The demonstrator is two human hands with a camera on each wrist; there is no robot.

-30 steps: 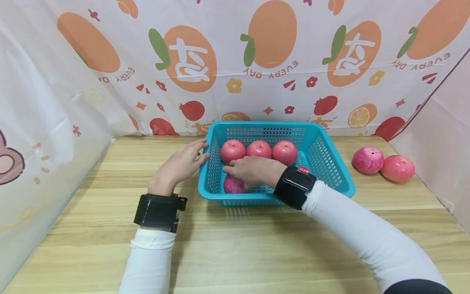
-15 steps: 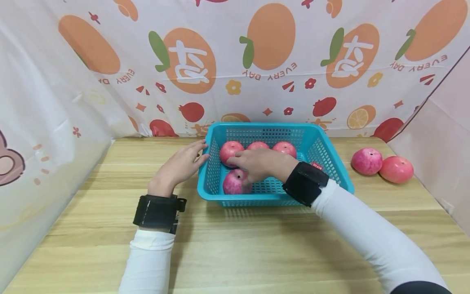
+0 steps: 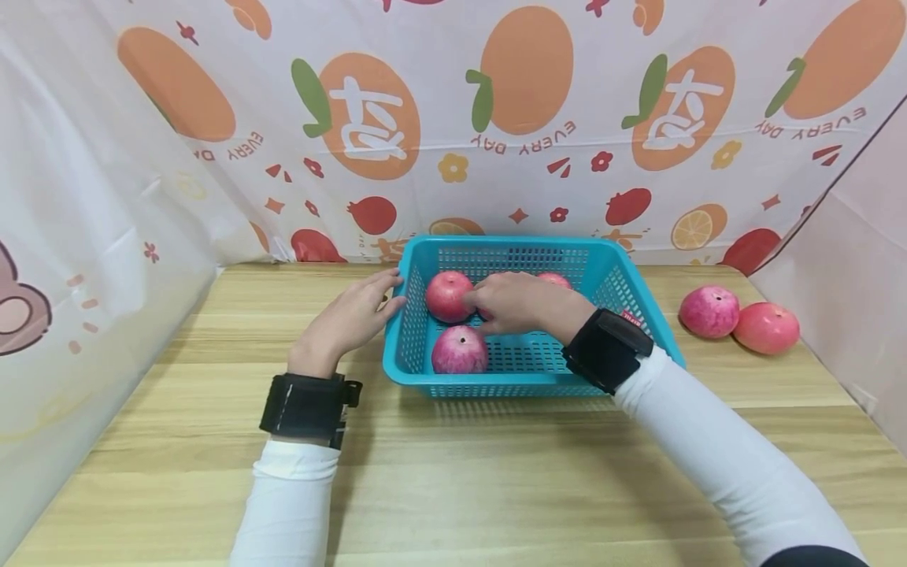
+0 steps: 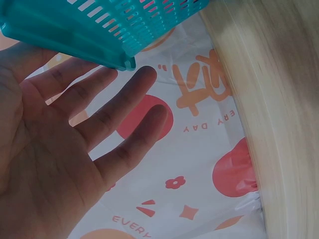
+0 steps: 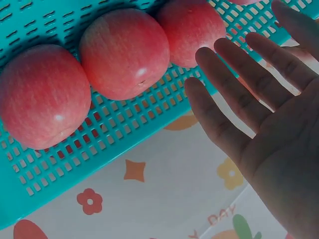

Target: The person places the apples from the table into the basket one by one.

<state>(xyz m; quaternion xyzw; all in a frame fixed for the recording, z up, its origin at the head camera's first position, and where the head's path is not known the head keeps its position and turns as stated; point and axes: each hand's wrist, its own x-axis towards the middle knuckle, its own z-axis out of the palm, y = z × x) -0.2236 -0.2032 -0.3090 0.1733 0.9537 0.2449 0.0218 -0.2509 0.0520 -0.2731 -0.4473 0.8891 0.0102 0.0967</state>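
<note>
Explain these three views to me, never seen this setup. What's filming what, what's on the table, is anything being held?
No robot here: a person works with two bare hands, with a camera on the head and one strapped to each wrist. The wide picture is the head view, looking down at a wooden table. The other two look along each palm.

On the table stands a teal basket with red apples inside; one apple lies near the front wall. Two more apples lie outside, to the right.

The left hand rests flat against the basket's left outer wall, fingers straight. The right hand is inside the basket over the back row of apples; its wrist view shows the fingers spread and empty. Nothing is held.
</note>
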